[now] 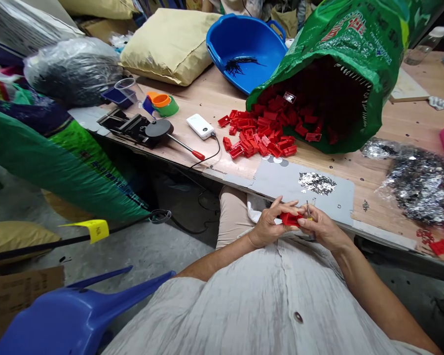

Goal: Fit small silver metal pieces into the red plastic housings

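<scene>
1. Box (289, 218), red, is held in left hand (271, 223), just off the desk's (198, 96) near edge.
2. Thin tool (308, 209) is gripped in right hand (320, 227).
3. Light, stiff, probably smooth plastic is expected; side walls are best pinched gently.

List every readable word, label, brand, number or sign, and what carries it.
Nothing reads with certainty.
Glossy green sack, upper right: red and white lettering, too blurred.
Bulky green sack, left: dark lettering, too blurred.
Flat yellow tag: marks too small.
Brown cardboard, lower left: faint marks, illegible.
</scene>
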A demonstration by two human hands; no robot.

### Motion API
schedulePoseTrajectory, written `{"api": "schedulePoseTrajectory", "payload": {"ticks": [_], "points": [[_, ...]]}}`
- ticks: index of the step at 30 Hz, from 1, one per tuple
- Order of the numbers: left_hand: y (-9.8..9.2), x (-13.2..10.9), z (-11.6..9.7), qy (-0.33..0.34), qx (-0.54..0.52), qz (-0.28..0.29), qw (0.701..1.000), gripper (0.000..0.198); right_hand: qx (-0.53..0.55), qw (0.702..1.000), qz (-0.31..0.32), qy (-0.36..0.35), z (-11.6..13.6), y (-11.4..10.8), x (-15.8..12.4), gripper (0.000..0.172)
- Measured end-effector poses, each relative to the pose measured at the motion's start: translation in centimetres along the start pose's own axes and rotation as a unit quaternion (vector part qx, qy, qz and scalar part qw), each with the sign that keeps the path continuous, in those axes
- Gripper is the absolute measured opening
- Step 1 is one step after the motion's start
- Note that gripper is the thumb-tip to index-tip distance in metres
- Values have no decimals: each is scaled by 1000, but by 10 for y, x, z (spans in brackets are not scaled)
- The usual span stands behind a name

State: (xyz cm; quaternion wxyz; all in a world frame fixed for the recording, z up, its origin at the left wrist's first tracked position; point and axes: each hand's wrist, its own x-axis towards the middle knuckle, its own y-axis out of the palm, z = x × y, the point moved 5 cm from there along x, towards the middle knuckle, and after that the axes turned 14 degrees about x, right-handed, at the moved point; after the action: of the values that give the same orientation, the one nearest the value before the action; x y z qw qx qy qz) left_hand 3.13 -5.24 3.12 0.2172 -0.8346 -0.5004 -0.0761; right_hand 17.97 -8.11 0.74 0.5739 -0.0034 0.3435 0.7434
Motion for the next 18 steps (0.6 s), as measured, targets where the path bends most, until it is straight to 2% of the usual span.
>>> {"api": "schedulePoseTrajectory", "payload": {"ticks": [5, 7, 9, 10, 11, 13, 15, 18], "points": [[-1, 1, 8, -36, -97, -7, 995, 35, 0, 1000, 14, -4, 3, 6, 1, 46], [-2, 3, 11, -66, -139, -25, 988, 37, -45, 999, 29, -7, 10, 6, 4, 44], [-4, 4, 14, -96, -185, -52, 977, 37, -141, 989, 2, -39, 24, -2, 8, 41], [-6, 5, 16, -110, -204, -66, 971, 37, -209, 974, -39, -76, 33, -9, 11, 38], [-7, 6, 18, -123, -217, -77, 965, 37, -288, 944, -99, -128, 44, -17, 13, 32], [-10, 7, 22, -141, -221, -97, 960, 36, -437, 855, -188, -208, 61, -27, 17, 19], [-14, 8, 24, -148, -203, -107, 962, 37, -532, 785, -215, -233, 66, -31, 24, 13], [-20, 10, 23, -135, -132, -111, 976, 39, -593, 741, -217, -229, 63, -34, 35, 12]]}}
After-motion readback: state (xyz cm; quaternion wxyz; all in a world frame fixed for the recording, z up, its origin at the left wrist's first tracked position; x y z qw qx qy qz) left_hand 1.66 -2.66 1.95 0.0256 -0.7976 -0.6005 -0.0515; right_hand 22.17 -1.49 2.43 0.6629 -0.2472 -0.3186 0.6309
